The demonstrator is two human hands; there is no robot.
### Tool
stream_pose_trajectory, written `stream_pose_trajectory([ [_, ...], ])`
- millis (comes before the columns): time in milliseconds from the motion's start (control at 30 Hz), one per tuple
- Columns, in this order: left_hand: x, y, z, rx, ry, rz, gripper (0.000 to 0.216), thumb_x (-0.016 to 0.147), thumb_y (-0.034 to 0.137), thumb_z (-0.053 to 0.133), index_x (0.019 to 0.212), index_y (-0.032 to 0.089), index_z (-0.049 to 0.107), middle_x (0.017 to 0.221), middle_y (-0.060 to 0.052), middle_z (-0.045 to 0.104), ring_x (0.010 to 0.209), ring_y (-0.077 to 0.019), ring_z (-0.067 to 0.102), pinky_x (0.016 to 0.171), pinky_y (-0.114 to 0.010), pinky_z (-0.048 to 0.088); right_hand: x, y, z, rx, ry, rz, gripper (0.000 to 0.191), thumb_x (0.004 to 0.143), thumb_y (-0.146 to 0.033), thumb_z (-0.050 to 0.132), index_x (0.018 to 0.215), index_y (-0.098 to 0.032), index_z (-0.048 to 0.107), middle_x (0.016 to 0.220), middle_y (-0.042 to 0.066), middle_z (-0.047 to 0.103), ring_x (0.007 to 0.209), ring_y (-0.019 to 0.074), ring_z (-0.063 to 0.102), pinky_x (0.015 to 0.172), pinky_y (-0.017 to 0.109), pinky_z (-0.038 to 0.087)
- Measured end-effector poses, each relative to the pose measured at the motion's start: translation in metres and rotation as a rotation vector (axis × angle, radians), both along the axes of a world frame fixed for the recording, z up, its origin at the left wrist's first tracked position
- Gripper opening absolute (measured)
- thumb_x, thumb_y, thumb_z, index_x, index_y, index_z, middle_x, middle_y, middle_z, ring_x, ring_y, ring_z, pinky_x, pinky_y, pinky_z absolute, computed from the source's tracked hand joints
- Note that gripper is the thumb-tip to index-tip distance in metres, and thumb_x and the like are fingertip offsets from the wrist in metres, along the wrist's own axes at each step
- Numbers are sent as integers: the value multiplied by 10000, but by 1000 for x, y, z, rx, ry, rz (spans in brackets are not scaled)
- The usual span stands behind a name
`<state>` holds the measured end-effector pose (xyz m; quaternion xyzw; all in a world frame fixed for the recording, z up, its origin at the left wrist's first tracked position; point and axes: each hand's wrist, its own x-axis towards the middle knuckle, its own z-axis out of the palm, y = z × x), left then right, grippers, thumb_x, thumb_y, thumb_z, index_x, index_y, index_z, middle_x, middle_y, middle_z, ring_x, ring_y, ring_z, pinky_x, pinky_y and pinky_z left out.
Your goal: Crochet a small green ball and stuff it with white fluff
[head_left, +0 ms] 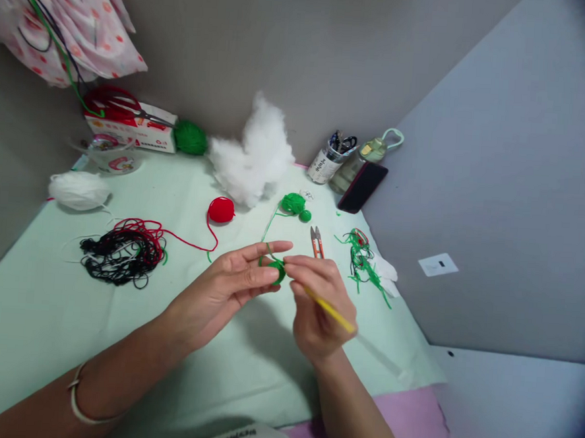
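Observation:
Between thumb and fingers, my left hand [237, 275] pinches a small round piece of green crochet [275, 272]. Green yarn [269, 225] loops over its raised index finger and runs back to a green yarn ball [293, 204]. A yellow-handled crochet hook [330, 309] is gripped in my right hand [321, 306], its tip at the green piece; the tip itself is too small to make out. Just beyond my right hand lie orange-handled thread snips [317, 241]. A small green ball [305, 216] rests beside the green yarn ball.
A red ball [222, 209] trails yarn to a black yarn tangle [122, 255] on the left. White stuffing [254, 154], a pen cup [325, 163], a bottle [349, 173] and a phone [362, 187] stand along the back. Green yarn scraps [366, 263] lie to the right.

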<state>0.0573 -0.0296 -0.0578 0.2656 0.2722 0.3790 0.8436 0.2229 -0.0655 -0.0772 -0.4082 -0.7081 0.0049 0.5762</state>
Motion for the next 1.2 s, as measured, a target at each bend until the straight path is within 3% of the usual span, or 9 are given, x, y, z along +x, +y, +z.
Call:
stream_pose_trajectory([
  [200, -4, 1, 2, 167, 112, 89, 448, 782, 221, 890, 1214, 295, 798, 853, 21, 657, 807, -126, 564, 782, -242, 455, -2, 0, 15, -305, 535, 194, 176, 1020, -271, 604, 967, -242, 770, 860, 48, 762, 672, 167, 670, 565, 320, 574],
  [333, 0, -7, 0, 207, 123, 69, 410, 817, 251, 870, 1215, 311, 794, 954, -2, 708, 910, -155, 599, 849, -266, 470, -7, 3, 11, -323, 462, 211, 162, 1008, -239, 629, 1008, -258, 790, 944, 52, 791, 827, 189, 719, 664, 334, 607],
  [533, 6, -10, 2, 127, 134, 156, 470, 833, 255, 853, 1291, 289, 756, 796, 37, 645, 703, -101, 510, 733, -229, 441, -7, -4, 1, -113, 37, -1, 332, 967, -92, 642, 1180, -307, 778, 1077, 71, 772, 924, 204, 733, 744, 354, 628],
  [600, 6, -8, 2, 21, 73, 82, 425, 850, 276, 833, 1269, 239, 771, 586, 89, 483, 541, -73, 347, 707, -229, 446, -4, -5, 0, -39, -72, -30, 373, 954, -78, 652, 1219, -313, 769, 1128, 83, 769, 962, 214, 732, 766, 363, 632],
  [700, 2, -3, 3, -67, -8, 25, 336, 850, 268, 825, 1174, 183, 815, 513, 133, 270, 506, -63, 137, 703, -225, 455, -2, -4, 5, -96, 152, -2, 285, 984, -117, 624, 1141, -295, 782, 1001, 63, 786, 866, 201, 725, 702, 354, 619],
  [800, 0, -1, 3, 13, -1, 68, 330, 849, 230, 816, 1178, 225, 816, 631, 84, 444, 531, -57, 213, 661, -207, 411, -3, -1, 11, -246, 473, 106, 182, 1013, -216, 617, 1014, -269, 790, 903, 48, 777, 716, 169, 679, 591, 318, 577],
  [900, 0, -3, 3, 156, 107, 67, 363, 846, 256, 830, 1207, 294, 804, 801, 24, 610, 645, -89, 401, 629, -222, 360, -5, 1, 11, -374, 562, 233, 139, 998, -278, 661, 997, -259, 799, 939, 53, 791, 796, 177, 700, 628, 307, 577],
  [1100, -3, -4, -2, 259, 225, 29, 313, 887, 347, 793, 1198, 307, 798, 1022, -29, 684, 909, -178, 529, 785, -282, 415, -1, 6, 12, -517, 682, 294, 184, 1017, -337, 623, 962, -224, 757, 872, 42, 784, 663, 140, 669, 620, 291, 568],
  [1200, -6, -3, -3, 290, 249, 72, 312, 857, 331, 822, 1168, 309, 804, 997, -20, 661, 939, -185, 525, 823, -283, 429, 0, 6, 16, -520, 697, 337, 210, 1044, -327, 572, 943, -214, 716, 848, 42, 786, 653, 139, 676, 606, 284, 572],
])
